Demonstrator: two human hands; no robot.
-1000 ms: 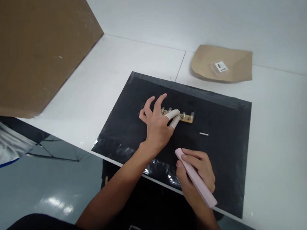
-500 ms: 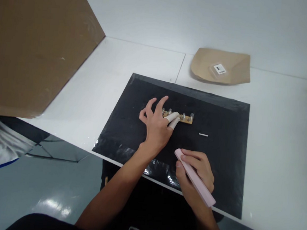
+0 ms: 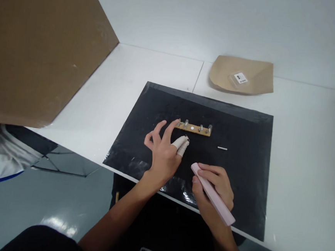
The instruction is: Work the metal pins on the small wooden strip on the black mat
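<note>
A pink tool (image 3: pixel 212 193) is gripped by the curled fingers of the right hand (image 3: pixel 213 187); the left hand (image 3: pixel 164 150) is spread, two white-capped fingertips pinched together just before the brass strip (image 3: pixel 194 128) on the black mat (image 3: pixel 242 127), a white pin (image 3: pixel 222 148) lying apart, a brown envelope (image 3: pixel 242 75) seen beyond

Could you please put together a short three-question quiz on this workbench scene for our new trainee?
1. What does the right hand hold?
2. True or false: the left hand presses down on the small board.
3. The small white pin lies on the: A) black mat, B) brown paper, C) cardboard sheet?

Key: 1. A pink tool. 2. False; it is drawn back, though one fingertip reaches the board's end. 3. A.
</note>
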